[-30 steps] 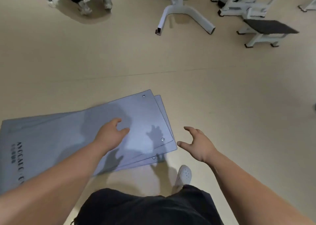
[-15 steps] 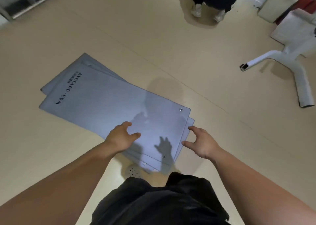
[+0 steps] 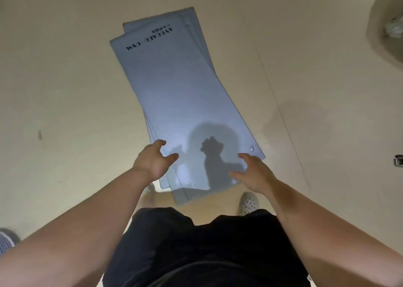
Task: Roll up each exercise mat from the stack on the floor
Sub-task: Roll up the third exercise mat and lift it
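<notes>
Nearest, black shorts [image 3: 207,243] fill the view short of the top mat's near end. A white perforated shoe [image 3: 248,203] stands just short of that end, below its right corner. The left hand [image 3: 152,160] hovers at the top mat's near left edge, fingers spread and loosely bent, thumb held apart, gripping nothing; I cannot tell whether the fingertips touch the mat. The right hand [image 3: 253,173] is over the near end by the right corner, fingers likewise apart and half bent, holding nothing. The grey-blue top mat [image 3: 181,95] lies flat and unrolled on a stack [image 3: 184,196] of similar mats on the beige floor [image 3: 65,90], with the lower mats fanning out past its near and far ends. One eyelet [image 3: 189,183] sits in its near left corner and a second eyelet [image 3: 252,148] in its near right corner. Dark lettering [image 3: 142,43] crosses its far end. A thin floor seam [image 3: 274,95] runs along the right of the mat
</notes>
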The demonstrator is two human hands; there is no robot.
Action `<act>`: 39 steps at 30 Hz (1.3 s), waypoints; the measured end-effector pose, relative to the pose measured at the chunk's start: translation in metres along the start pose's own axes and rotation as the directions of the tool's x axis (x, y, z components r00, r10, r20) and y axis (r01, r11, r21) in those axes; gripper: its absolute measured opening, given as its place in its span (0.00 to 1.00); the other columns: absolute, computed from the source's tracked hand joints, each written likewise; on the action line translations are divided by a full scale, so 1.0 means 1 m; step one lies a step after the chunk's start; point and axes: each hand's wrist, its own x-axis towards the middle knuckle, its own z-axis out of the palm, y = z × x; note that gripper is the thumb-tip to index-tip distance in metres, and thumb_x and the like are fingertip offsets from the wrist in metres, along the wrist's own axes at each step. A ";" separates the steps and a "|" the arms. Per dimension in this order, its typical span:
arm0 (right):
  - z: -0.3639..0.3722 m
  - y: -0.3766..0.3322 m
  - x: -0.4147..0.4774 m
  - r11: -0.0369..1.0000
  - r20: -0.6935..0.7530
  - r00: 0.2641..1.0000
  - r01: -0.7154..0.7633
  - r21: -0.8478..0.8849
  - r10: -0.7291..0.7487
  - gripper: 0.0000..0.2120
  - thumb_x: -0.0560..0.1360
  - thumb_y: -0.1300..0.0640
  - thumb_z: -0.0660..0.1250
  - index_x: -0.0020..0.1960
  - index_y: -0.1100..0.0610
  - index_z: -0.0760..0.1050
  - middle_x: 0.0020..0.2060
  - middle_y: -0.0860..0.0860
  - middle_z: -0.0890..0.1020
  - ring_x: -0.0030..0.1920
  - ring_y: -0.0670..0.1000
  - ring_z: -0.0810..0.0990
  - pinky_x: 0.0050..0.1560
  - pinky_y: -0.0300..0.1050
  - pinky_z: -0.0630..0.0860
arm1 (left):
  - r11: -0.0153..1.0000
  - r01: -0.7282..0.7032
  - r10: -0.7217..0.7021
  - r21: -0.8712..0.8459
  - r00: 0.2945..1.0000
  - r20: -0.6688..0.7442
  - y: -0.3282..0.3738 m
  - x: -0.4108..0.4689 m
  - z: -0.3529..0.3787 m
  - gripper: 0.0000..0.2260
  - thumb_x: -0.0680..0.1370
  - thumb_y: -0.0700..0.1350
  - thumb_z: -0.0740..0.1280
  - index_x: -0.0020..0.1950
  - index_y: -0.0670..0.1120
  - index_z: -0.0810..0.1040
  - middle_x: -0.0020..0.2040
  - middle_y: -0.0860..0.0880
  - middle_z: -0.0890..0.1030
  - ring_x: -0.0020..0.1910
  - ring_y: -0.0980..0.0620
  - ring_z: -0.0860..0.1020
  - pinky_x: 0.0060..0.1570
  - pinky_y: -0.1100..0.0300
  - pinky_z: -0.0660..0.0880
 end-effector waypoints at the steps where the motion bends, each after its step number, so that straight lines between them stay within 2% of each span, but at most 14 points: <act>1: -0.002 0.013 0.005 0.999 0.035 0.999 0.014 -0.032 -0.013 0.38 0.77 0.38 0.71 0.81 0.45 0.60 0.78 0.53 0.66 0.72 0.56 0.73 0.68 0.51 0.72 | 0.999 0.024 -0.025 -0.020 1.000 -0.009 -0.001 -0.009 0.019 0.30 0.79 0.57 0.69 0.79 0.51 0.65 0.75 0.44 0.69 0.68 0.44 0.73 0.63 0.55 0.69; 5: 0.004 0.034 0.027 0.990 0.116 0.990 0.089 -0.105 -0.077 0.39 0.77 0.38 0.71 0.82 0.47 0.59 0.77 0.53 0.66 0.71 0.56 0.74 0.68 0.51 0.73 | 0.998 0.067 -0.067 -0.010 0.998 -0.002 -0.014 -0.028 0.079 0.31 0.79 0.59 0.69 0.78 0.52 0.64 0.74 0.44 0.69 0.68 0.44 0.73 0.63 0.54 0.70; 9: 0.050 0.048 0.067 0.984 0.171 0.979 0.130 -0.120 -0.108 0.39 0.77 0.39 0.71 0.82 0.47 0.59 0.77 0.53 0.66 0.72 0.55 0.73 0.69 0.50 0.72 | 0.993 0.115 -0.115 -0.014 0.993 0.007 -0.052 -0.002 0.132 0.31 0.78 0.61 0.68 0.78 0.53 0.64 0.74 0.44 0.70 0.66 0.44 0.74 0.61 0.54 0.72; 14: 0.141 0.087 0.163 0.952 0.212 0.974 0.132 -0.276 -0.074 0.39 0.78 0.39 0.70 0.83 0.48 0.58 0.79 0.55 0.64 0.75 0.60 0.69 0.71 0.55 0.71 | 0.990 0.139 -0.138 -0.023 0.990 0.038 -0.116 0.084 0.217 0.30 0.79 0.59 0.67 0.79 0.52 0.63 0.73 0.45 0.70 0.68 0.44 0.73 0.63 0.53 0.71; 17: 0.195 0.112 0.231 0.941 0.238 0.970 0.129 -0.312 -0.054 0.40 0.77 0.39 0.71 0.83 0.48 0.58 0.79 0.56 0.64 0.73 0.60 0.72 0.71 0.57 0.72 | 0.992 0.123 -0.123 -0.015 0.991 0.052 -0.149 0.141 0.270 0.30 0.79 0.59 0.67 0.79 0.54 0.63 0.72 0.47 0.70 0.65 0.45 0.75 0.59 0.54 0.74; 19: 0.231 0.131 0.280 0.936 0.220 0.974 0.127 -0.329 -0.055 0.40 0.76 0.38 0.71 0.82 0.48 0.59 0.79 0.56 0.64 0.71 0.58 0.74 0.71 0.57 0.72 | 0.994 0.106 -0.105 -0.017 0.993 0.062 -0.173 0.182 0.306 0.31 0.78 0.60 0.67 0.79 0.55 0.62 0.72 0.48 0.70 0.65 0.45 0.74 0.60 0.52 0.74; 22: 0.279 0.156 0.347 0.950 0.178 0.983 0.093 -0.299 -0.040 0.38 0.77 0.38 0.70 0.81 0.48 0.61 0.78 0.57 0.65 0.72 0.61 0.72 0.71 0.58 0.71 | 0.997 0.079 -0.079 0.005 0.995 0.063 -0.208 0.250 0.352 0.32 0.78 0.59 0.66 0.80 0.55 0.60 0.72 0.47 0.70 0.67 0.44 0.73 0.62 0.51 0.73; 25: 0.323 0.178 0.401 0.985 0.109 0.994 0.040 -0.167 -0.022 0.39 0.76 0.38 0.72 0.81 0.49 0.63 0.77 0.56 0.67 0.74 0.62 0.70 0.73 0.56 0.69 | 0.997 0.072 -0.073 0.020 0.996 0.059 -0.235 0.310 0.389 0.35 0.77 0.58 0.67 0.81 0.55 0.57 0.70 0.46 0.71 0.66 0.42 0.74 0.61 0.49 0.73; 28: 0.358 0.196 0.438 0.946 0.073 0.994 0.100 -0.309 -0.082 0.46 0.72 0.34 0.74 0.82 0.45 0.58 0.82 0.53 0.59 0.81 0.60 0.57 0.77 0.58 0.64 | 0.996 0.052 -0.056 0.078 0.997 0.056 -0.253 0.358 0.423 0.35 0.77 0.59 0.67 0.80 0.53 0.57 0.72 0.45 0.70 0.66 0.40 0.74 0.63 0.46 0.73; 30: 0.370 0.209 0.452 0.896 0.116 0.989 0.135 -0.423 -0.095 0.55 0.67 0.32 0.77 0.84 0.41 0.50 0.84 0.50 0.45 0.84 0.60 0.43 0.78 0.62 0.59 | 0.989 0.026 -0.036 0.143 0.997 0.068 -0.259 0.377 0.443 0.34 0.78 0.59 0.67 0.80 0.53 0.58 0.73 0.45 0.69 0.68 0.40 0.72 0.64 0.46 0.73; 32: 0.377 0.226 0.456 0.808 0.182 0.977 0.193 -0.557 -0.107 0.66 0.62 0.32 0.80 0.84 0.39 0.39 0.82 0.49 0.31 0.82 0.60 0.33 0.79 0.64 0.54 | 0.982 0.002 -0.021 0.188 0.995 0.103 -0.263 0.385 0.460 0.33 0.78 0.59 0.67 0.79 0.53 0.59 0.74 0.46 0.67 0.68 0.41 0.72 0.63 0.46 0.74; 35: 0.382 0.245 0.456 0.645 0.186 0.971 0.238 -0.726 -0.149 0.70 0.65 0.37 0.81 0.80 0.39 0.26 0.78 0.51 0.23 0.81 0.61 0.29 0.80 0.67 0.49 | 0.973 -0.041 0.014 0.229 0.993 0.118 -0.265 0.382 0.475 0.31 0.78 0.57 0.66 0.78 0.53 0.60 0.75 0.48 0.63 0.68 0.42 0.69 0.63 0.50 0.73; 37: 0.382 0.250 0.456 0.599 0.155 0.972 0.232 -0.766 -0.179 0.67 0.68 0.41 0.80 0.79 0.38 0.25 0.79 0.51 0.25 0.82 0.61 0.31 0.79 0.69 0.49 | 0.968 -0.075 0.054 0.239 0.994 0.092 -0.267 0.376 0.479 0.31 0.77 0.57 0.67 0.77 0.55 0.60 0.75 0.49 0.63 0.68 0.43 0.67 0.62 0.50 0.72; 39: 0.381 0.252 0.458 0.597 0.151 0.964 0.254 -0.761 -0.217 0.63 0.70 0.43 0.78 0.79 0.35 0.26 0.80 0.50 0.27 0.82 0.61 0.33 0.79 0.70 0.49 | 0.963 -0.103 0.093 0.249 0.994 0.053 -0.272 0.372 0.485 0.31 0.75 0.57 0.68 0.75 0.58 0.58 0.72 0.51 0.64 0.65 0.44 0.68 0.60 0.50 0.72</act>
